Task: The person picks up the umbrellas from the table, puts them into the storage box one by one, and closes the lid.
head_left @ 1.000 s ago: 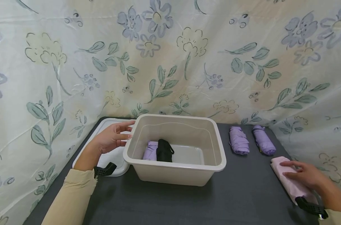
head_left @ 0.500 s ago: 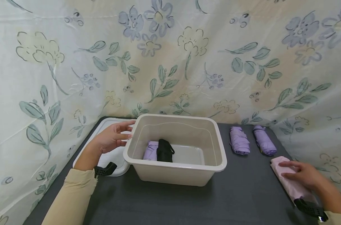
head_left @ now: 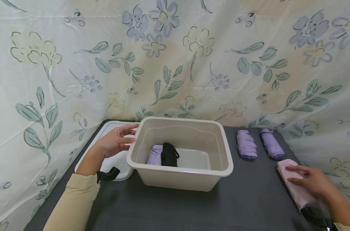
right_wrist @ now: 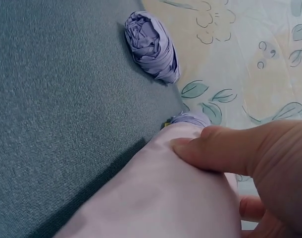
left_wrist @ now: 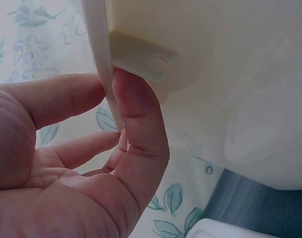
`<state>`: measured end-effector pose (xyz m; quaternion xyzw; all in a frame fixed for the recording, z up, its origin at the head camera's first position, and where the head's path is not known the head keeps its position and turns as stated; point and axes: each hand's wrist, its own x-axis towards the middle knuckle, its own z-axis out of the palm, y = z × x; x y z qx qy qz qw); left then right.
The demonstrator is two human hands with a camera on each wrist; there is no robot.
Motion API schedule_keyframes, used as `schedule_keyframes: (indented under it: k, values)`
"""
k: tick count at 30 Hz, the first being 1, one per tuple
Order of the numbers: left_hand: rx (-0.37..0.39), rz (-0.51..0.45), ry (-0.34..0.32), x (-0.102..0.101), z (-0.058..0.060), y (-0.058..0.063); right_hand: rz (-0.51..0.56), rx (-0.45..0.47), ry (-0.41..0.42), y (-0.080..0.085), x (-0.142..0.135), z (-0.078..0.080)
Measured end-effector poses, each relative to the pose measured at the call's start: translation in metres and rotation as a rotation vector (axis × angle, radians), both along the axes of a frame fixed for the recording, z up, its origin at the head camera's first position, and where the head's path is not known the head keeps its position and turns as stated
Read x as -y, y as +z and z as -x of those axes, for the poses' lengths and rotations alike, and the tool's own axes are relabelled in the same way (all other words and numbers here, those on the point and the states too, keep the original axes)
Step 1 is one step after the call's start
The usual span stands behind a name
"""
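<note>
A cream plastic bin [head_left: 179, 178] stands in the middle of the dark table. My left hand [head_left: 117, 141] pinches its left rim; in the left wrist view, the thumb and fingers lie on either side of that rim [left_wrist: 99, 44]. Inside the bin, a lavender bundle [head_left: 154, 155] lies beside a black pouch-like bundle [head_left: 169, 155]. At the far right, my right hand [head_left: 316, 183] holds a long pink fabric bundle [head_left: 293, 181]. The right wrist view shows the thumb pressed on the pink bundle [right_wrist: 156, 193], other fingers partly hidden at its far side.
Two rolled lavender bundles, one nearer the bin [head_left: 246, 145] and one further right [head_left: 272, 145], lie at the back right. A white lid [head_left: 117, 166] rests left of the bin, partly behind my left hand. A floral curtain [head_left: 175, 64] encloses the back and sides.
My right hand and the pink bundle have shifted very slightly up and to the left in the head view. The left hand and the bin stay in place.
</note>
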<state>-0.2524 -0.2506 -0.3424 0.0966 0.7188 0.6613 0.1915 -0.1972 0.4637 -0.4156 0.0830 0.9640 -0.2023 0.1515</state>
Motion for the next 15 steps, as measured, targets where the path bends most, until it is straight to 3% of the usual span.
schedule_keyframes:
  k: [9,15]
  values:
    - [-0.003,-0.007,-0.007,0.001,0.001,0.0,0.092,-0.025,-0.07,0.002,0.008,-0.006]
    - [-0.007,0.0,-0.003,0.002,0.003,-0.001,0.15,-0.025,-0.054,0.009,0.019,-0.009]
